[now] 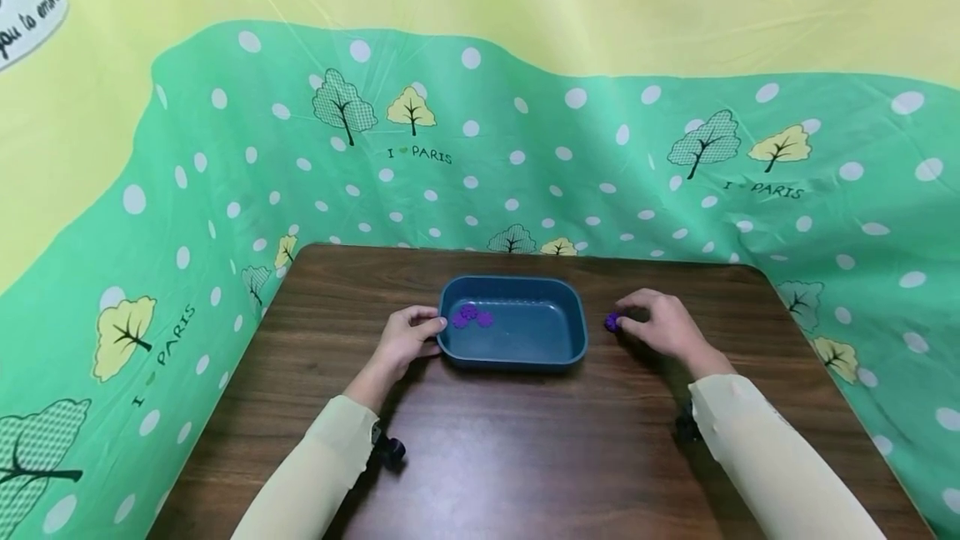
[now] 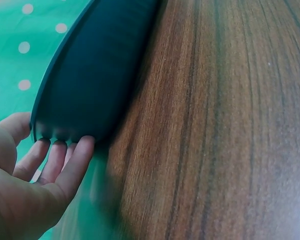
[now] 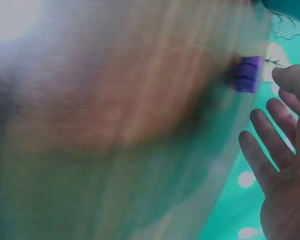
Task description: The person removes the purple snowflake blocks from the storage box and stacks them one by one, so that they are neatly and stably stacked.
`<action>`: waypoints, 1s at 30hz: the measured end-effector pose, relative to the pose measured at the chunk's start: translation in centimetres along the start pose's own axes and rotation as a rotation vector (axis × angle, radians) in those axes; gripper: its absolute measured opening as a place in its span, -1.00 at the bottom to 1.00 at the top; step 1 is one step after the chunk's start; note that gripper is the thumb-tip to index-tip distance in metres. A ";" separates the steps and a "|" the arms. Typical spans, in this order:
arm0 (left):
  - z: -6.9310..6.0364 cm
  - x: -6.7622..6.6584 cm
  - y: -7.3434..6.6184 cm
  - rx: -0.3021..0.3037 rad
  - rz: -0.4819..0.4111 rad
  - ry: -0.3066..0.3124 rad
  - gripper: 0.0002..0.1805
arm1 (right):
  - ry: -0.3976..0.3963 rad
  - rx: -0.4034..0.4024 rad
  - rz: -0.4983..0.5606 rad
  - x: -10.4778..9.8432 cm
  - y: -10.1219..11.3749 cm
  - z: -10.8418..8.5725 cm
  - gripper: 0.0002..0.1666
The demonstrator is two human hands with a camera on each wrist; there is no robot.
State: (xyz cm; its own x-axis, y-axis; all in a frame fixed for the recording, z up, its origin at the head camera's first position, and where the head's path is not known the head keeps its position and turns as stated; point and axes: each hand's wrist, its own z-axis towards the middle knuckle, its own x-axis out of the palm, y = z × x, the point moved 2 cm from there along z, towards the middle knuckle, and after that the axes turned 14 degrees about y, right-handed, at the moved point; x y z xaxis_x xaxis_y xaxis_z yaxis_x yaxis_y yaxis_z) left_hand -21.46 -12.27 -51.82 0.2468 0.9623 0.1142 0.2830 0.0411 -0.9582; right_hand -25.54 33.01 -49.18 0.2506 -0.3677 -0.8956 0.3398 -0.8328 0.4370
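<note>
A dark blue rectangular plastic tub stands on the wooden table. Its left end is held by my left hand, the thumb at the rim and the fingers against the outer wall, as the left wrist view also shows. Several small purple flower-like discs lie inside at the left. To the tub's right, a small purple piece sits on the table; the right wrist view shows this ridged purple piece just beyond the thumb. My right hand is beside it, fingers spread and loosely bent, apparently not gripping it.
The brown wooden table extends toward me and to both sides. Behind and beside it hangs a green and yellow cloth with white dots and printed trees. A dark camera is strapped at the left wrist.
</note>
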 end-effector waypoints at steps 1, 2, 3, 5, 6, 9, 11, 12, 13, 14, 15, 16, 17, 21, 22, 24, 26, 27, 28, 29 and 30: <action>0.0 -0.1 0.0 0.002 0.002 -0.001 -0.59 | -0.008 -0.012 -0.001 -0.3 0.2 0.2 -0.65; 0.0 -0.1 0.0 -0.001 0.000 -0.004 -0.59 | -0.019 -0.029 -0.002 -0.7 0.4 0.5 -0.65; 0.0 -0.2 0.0 -0.001 0.000 -0.006 -0.59 | -0.029 -0.048 -0.004 -1.0 0.8 0.8 -0.65; 0.1 -0.2 0.0 0.000 0.003 -0.007 -0.59 | -0.047 -0.090 -0.008 -1.6 1.6 1.4 -0.66; 0.1 -0.2 0.0 0.000 0.005 -0.006 -0.58 | -0.055 -0.107 -0.013 -1.9 2.0 1.7 -0.66; 0.1 -0.2 -0.1 -0.002 0.008 -0.003 -0.57 | -0.060 -0.138 -0.020 -2.4 3.7 2.5 -0.67; 0.1 -0.2 -0.2 -0.003 0.007 -0.002 -0.56 | -0.052 -0.148 -0.016 -2.6 4.8 3.1 -0.68; 0.1 -0.2 -0.2 -0.005 0.007 -0.003 -0.57 | -0.046 -0.153 -0.014 -2.6 5.4 3.4 -0.68; 0.1 -0.2 -0.2 -0.006 0.006 -0.004 -0.57 | -0.039 -0.161 -0.009 -2.7 6.0 3.7 -0.68; 0.1 -0.2 -0.2 -0.005 0.007 -0.005 -0.57 | -0.031 -0.166 -0.001 -2.6 6.6 3.9 -0.68; 0.2 -0.2 -0.2 -0.004 0.005 -0.006 -0.58 | -0.024 -0.172 0.003 -2.5 7.2 4.2 -0.68; 0.2 -0.2 -0.1 -0.003 0.006 -0.006 -0.59 | -0.018 -0.177 0.006 -2.4 7.7 4.4 -0.67; 0.2 -0.2 0.0 -0.004 0.004 -0.007 -0.59 | -0.010 -0.183 0.007 -2.2 8.2 4.7 -0.66; 0.3 -0.2 0.2 -0.007 0.000 -0.008 -0.62 | 0.022 -0.194 0.006 -1.4 10.0 5.7 -0.64; 0.3 -0.1 0.2 -0.008 0.002 -0.006 -0.62 | 0.031 -0.198 0.006 -1.1 10.4 6.0 -0.63; 0.3 -0.1 0.2 -0.007 0.005 -0.004 -0.61 | 0.042 -0.206 0.001 -0.6 11.2 6.5 -0.63; 0.3 0.0 0.2 -0.002 0.010 -0.001 -0.60 | 0.050 -0.216 -0.001 0.0 11.9 7.0 -0.62; 0.3 0.0 0.2 0.000 0.012 0.000 -0.59 | 0.054 -0.219 -0.003 0.3 12.3 7.3 -0.62; 0.2 0.0 0.1 0.000 0.013 -0.001 -0.59 | 0.058 -0.226 -0.005 0.6 12.6 7.5 -0.62; 0.2 0.0 0.1 0.001 0.014 -0.002 -0.59 | 0.063 -0.230 -0.008 0.9 12.9 7.8 -0.63; 0.1 0.0 0.0 0.002 0.014 -0.003 -0.59 | 0.070 -0.232 -0.009 1.2 13.2 8.0 -0.63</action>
State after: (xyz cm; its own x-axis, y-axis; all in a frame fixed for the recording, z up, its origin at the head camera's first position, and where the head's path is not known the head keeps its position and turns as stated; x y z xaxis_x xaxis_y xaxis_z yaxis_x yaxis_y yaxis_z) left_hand -21.56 -12.22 -51.88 0.2484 0.9635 0.0998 0.2774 0.0280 -0.9603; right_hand -28.01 18.22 -45.16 0.3063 -0.3243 -0.8950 0.5395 -0.7154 0.4439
